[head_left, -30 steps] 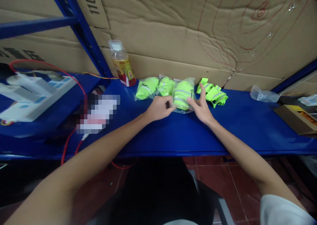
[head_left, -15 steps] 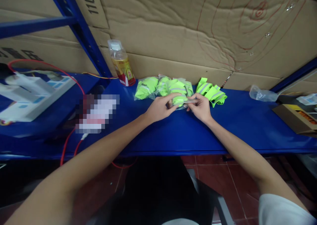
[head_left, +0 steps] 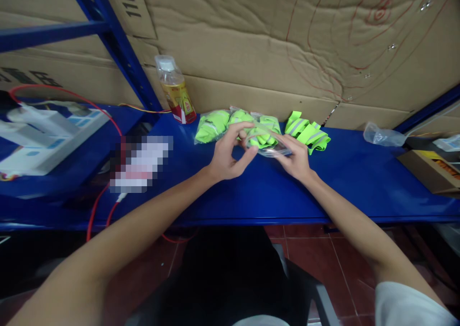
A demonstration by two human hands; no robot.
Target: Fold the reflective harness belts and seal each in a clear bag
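Observation:
My right hand (head_left: 296,158) grips a clear plastic bag (head_left: 268,141) with a folded neon-green reflective vest inside, held just above the blue shelf (head_left: 251,192). My left hand (head_left: 228,153) touches the bag's left end, thumb and fingers spread and curved around it. Two more bagged green vests (head_left: 215,125) lie behind my left hand. A loose, unbagged green vest (head_left: 309,134) lies right of the bag, behind my right hand.
A plastic drink bottle (head_left: 176,94) stands at the back left against the cardboard wall. White boxes (head_left: 43,134) and a red cable (head_left: 104,206) sit on the left. An empty clear bag (head_left: 381,135) and an open carton (head_left: 429,170) lie at the right.
The bagged vest has been turned and lifted slightly off the shelf. My left hand's fingers have opened from a pinch, and my right hand now holds the bag from beneath.

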